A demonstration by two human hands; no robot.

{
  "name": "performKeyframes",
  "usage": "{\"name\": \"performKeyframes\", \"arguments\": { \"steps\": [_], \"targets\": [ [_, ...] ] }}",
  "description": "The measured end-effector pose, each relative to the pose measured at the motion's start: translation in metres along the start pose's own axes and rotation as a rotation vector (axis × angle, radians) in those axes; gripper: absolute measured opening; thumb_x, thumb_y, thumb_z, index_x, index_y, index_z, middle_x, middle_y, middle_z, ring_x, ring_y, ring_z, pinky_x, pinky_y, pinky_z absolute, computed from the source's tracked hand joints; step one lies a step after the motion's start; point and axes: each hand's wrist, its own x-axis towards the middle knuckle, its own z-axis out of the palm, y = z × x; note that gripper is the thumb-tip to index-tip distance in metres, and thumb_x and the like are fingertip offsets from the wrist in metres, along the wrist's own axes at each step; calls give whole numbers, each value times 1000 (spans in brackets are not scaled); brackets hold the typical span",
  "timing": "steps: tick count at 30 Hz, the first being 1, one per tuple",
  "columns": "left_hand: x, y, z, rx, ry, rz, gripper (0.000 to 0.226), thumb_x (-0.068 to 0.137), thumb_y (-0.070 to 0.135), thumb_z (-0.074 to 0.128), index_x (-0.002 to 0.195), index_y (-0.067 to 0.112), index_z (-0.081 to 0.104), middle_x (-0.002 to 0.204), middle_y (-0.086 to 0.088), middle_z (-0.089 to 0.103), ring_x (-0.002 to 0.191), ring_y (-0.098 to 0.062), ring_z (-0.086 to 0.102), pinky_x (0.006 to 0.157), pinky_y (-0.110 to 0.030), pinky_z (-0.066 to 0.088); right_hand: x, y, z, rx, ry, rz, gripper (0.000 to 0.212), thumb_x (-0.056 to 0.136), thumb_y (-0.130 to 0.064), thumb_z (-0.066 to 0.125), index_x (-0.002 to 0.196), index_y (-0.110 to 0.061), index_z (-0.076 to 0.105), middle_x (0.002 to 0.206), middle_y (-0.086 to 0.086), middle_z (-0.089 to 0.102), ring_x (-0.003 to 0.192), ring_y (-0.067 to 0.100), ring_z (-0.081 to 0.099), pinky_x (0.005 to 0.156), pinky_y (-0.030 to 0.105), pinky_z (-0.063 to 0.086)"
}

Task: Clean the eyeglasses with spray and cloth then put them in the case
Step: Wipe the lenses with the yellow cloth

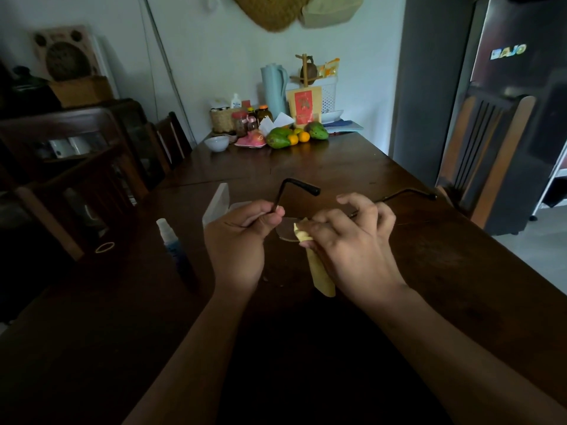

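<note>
I hold thin dark-framed eyeglasses (287, 230) above the dark wooden table (337, 167), their temples pointing away from me. My left hand (237, 240) pinches the frame at the left hinge. My right hand (349, 240) presses a yellow cloth (322, 271) against a lens, the cloth's tail hanging down below my fingers. A small spray bottle (171, 240) with a white cap and blue body stands on the table left of my left hand. A clear open case (219, 202) lies just beyond my left hand, partly hidden by it.
At the table's far end are mangoes and oranges (293, 137), a white bowl (216, 143), jars and a blue jug (274, 88). Dark wooden chairs (76, 179) line the left side. A chair (484, 154) and a fridge (506, 87) stand at right.
</note>
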Motion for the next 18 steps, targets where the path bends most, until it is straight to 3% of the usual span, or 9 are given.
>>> {"name": "performKeyframes", "arguments": {
  "steps": [5,10,14,18],
  "targets": [
    [-1,3,-1,46,-12,58,16,80,4,75,85,19,77,81,-4,78,78,-20,73,71,-35,58,-2,5,0,134,44,-97,18,85,-25,73,103,-22,77,112,-4,71,122,31,34,89,43,26],
    [-1,2,-2,38,-7,58,16,80,5,76,83,21,77,81,-2,78,78,-21,74,72,-37,59,-3,8,0,245,56,-191,21,92,-25,62,107,-25,76,116,-10,70,123,28,40,91,50,40],
    [0,1,-2,41,-20,54,19,80,7,76,82,26,79,83,-5,78,82,-25,74,78,-42,60,-4,5,0,134,71,-122,19,90,-34,67,107,-29,76,115,-12,70,123,26,41,91,46,31],
    [0,2,-2,42,-22,49,19,81,10,75,80,30,79,83,-11,75,82,-29,73,80,-55,57,-3,-1,2,30,28,-24,29,94,-43,58,111,-26,73,117,-9,68,125,29,37,92,45,27]
  ]
}}
